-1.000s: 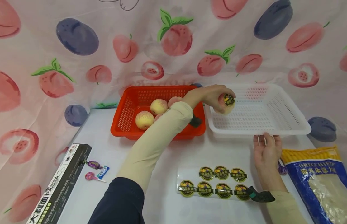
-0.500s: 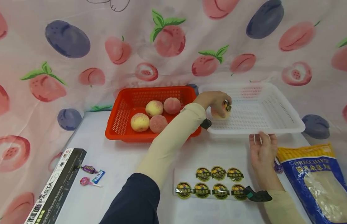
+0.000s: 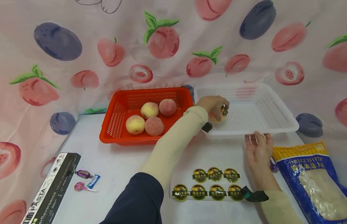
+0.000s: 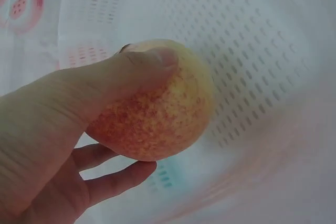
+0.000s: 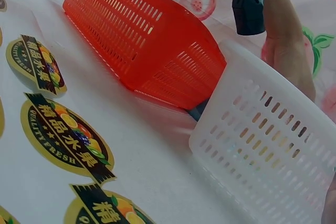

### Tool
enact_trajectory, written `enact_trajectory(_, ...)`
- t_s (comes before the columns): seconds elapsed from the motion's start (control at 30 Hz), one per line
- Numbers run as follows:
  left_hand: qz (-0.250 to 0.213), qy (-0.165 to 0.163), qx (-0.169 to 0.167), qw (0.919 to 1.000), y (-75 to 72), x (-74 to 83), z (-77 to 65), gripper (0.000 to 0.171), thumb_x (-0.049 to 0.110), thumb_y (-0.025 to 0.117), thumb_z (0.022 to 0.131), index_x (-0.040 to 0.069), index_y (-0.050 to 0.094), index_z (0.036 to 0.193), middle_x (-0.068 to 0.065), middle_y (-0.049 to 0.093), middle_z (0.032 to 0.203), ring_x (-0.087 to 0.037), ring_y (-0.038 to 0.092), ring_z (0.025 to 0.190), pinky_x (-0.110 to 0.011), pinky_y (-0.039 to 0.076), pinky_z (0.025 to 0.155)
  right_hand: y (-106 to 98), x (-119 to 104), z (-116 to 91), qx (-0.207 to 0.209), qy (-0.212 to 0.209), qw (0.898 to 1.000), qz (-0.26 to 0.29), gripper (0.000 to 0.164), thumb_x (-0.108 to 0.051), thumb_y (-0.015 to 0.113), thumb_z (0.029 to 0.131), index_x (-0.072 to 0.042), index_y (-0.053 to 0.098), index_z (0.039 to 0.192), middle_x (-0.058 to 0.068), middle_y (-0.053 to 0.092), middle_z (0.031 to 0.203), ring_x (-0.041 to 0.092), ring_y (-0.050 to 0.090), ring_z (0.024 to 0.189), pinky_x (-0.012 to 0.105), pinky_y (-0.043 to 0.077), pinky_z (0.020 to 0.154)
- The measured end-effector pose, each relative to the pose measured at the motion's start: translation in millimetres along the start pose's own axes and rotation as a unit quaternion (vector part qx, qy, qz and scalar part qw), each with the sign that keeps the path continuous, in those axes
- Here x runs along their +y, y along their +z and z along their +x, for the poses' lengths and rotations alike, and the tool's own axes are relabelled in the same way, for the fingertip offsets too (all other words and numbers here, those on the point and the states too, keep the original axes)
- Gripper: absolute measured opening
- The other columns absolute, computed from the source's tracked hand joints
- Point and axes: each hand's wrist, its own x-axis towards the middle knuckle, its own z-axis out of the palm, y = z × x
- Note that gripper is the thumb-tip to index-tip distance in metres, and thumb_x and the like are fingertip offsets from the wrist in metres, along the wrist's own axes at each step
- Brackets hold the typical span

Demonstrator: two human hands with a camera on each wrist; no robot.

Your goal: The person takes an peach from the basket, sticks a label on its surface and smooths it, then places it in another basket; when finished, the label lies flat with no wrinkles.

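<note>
My left hand (image 3: pixel 212 107) holds a yellow and red peach (image 4: pixel 163 116) low inside the white basket (image 3: pixel 280 128), near its left end. A round black and gold sticker (image 3: pixel 224 110) shows on this peach in the head view. In the left wrist view the thumb lies over the fruit and fingers curve beneath it. At the basket's front rim, my right hand (image 3: pixel 259 151) grips the edge, its fingertips partly hidden under the rim. Only a sliver of that hand enters the right wrist view. Several peaches (image 3: pixel 154 126) lie in the red basket (image 3: pixel 117 138), left of the white one.
A clear sheet with several round stickers (image 3: pixel 198 192) lies in front of the baskets. Candies (image 3: pixel 83 174) and a pasta box (image 3: pixel 54 186) are at the left. A blue and yellow pasta bag (image 3: pixel 316 183) lies at the right. Fruit-printed cloth (image 3: pixel 162 71) hangs behind.
My left hand has lowered the peach from above the white basket's left side down into it. The right hand stays at the front rim. The head view has shifted slightly.
</note>
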Motion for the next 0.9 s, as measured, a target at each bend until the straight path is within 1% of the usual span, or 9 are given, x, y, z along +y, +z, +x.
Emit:
enact_trajectory(0.13,0.000,0.013,-0.015,0.9998,4.1,-4.6,0.0,0.052,0.029,0.066,0.073,0.035,0.045,0.119,0.010,0.043,0.117,-0.009,0.039,0.102,-0.028,0.039,0.084,0.8,0.5,-1.0,-0.002,0.002,1.000,-0.009,0.037,0.004,0.056,0.082,-0.014,0.048,0.112,0.006,0.044,0.119,0.019,0.046,0.091,0.032,0.047,0.084)
enact_trajectory(0.27,-0.005,0.051,-0.051,0.9974,6.9,-4.5,4.1,0.055,0.023,0.067,0.073,0.034,0.043,0.122,0.009,0.039,0.121,-0.009,0.035,0.105,-0.025,0.038,0.086,1.0,-0.2,-1.8,0.003,0.001,1.000,-0.015,0.036,0.003,0.056,0.082,-0.015,0.049,0.113,0.005,0.045,0.119,0.019,0.046,0.094,0.032,0.046,0.086)
enact_trajectory(0.37,-0.010,0.069,-0.065,0.9954,8.3,-2.4,5.8,0.058,0.016,0.066,0.073,0.035,0.043,0.122,0.009,0.037,0.123,-0.009,0.033,0.106,-0.024,0.037,0.084,1.4,-0.5,-1.7,0.006,0.000,1.000,-0.015,0.036,0.003,0.057,0.081,-0.015,0.049,0.111,0.005,0.046,0.117,0.019,0.047,0.093,0.031,0.047,0.084)
enact_trajectory(0.47,-0.012,0.064,-0.080,0.9947,10.6,-0.5,5.0,0.059,0.010,0.063,0.073,0.037,0.042,0.122,0.010,0.036,0.122,-0.010,0.033,0.105,-0.024,0.039,0.078,1.3,0.6,-2.3,0.005,0.003,1.000,-0.016,0.036,0.003,0.057,0.081,-0.015,0.050,0.112,0.005,0.046,0.119,0.019,0.046,0.093,0.031,0.048,0.082)
enact_trajectory(0.57,-0.015,0.050,-0.093,0.9943,12.9,0.4,2.6,0.059,0.009,0.062,0.074,0.038,0.041,0.121,0.010,0.034,0.122,-0.011,0.032,0.106,-0.023,0.040,0.077,0.3,1.9,-3.2,0.003,0.008,1.000,-0.018,0.038,0.003,0.057,0.082,-0.016,0.049,0.114,0.005,0.045,0.121,0.019,0.045,0.096,0.031,0.047,0.083)
enact_trajectory(0.6,-0.019,0.047,-0.094,0.9943,13.3,0.7,1.6,0.060,0.009,0.063,0.074,0.039,0.041,0.122,0.010,0.034,0.123,-0.011,0.032,0.107,-0.024,0.040,0.078,0.0,2.1,-3.3,0.002,0.008,1.000,-0.018,0.038,0.003,0.056,0.082,-0.016,0.049,0.114,0.005,0.045,0.122,0.019,0.045,0.097,0.032,0.047,0.084)
enact_trajectory(0.7,-0.025,0.058,-0.083,0.9945,11.7,0.5,-1.2,0.061,0.014,0.066,0.074,0.039,0.039,0.123,0.009,0.033,0.132,-0.009,0.033,0.114,-0.024,0.040,0.086,-0.1,1.9,-2.5,0.000,0.009,1.000,-0.014,0.037,0.003,0.055,0.082,-0.016,0.048,0.113,0.005,0.044,0.121,0.019,0.045,0.095,0.032,0.047,0.084)
enact_trajectory(0.83,-0.029,0.077,-0.067,0.9943,2.0,0.2,-6.5,0.060,0.024,0.069,0.074,0.040,0.038,0.124,0.007,0.028,0.140,-0.009,0.029,0.124,-0.027,0.034,0.099,0.3,0.3,-1.6,0.002,0.012,1.000,-0.006,0.032,0.004,0.054,0.083,-0.015,0.049,0.108,0.004,0.043,0.120,0.019,0.045,0.094,0.032,0.047,0.085)
enact_trajectory(0.9,-0.038,0.079,-0.062,0.9942,-4.0,-0.2,-11.2,0.058,0.025,0.068,0.074,0.040,0.040,0.122,0.008,0.028,0.140,-0.009,0.028,0.125,-0.031,0.033,0.101,-0.1,-0.7,-1.5,0.002,0.014,1.000,-0.002,0.031,0.004,0.054,0.083,-0.014,0.049,0.108,0.004,0.043,0.120,0.019,0.045,0.096,0.032,0.046,0.085)
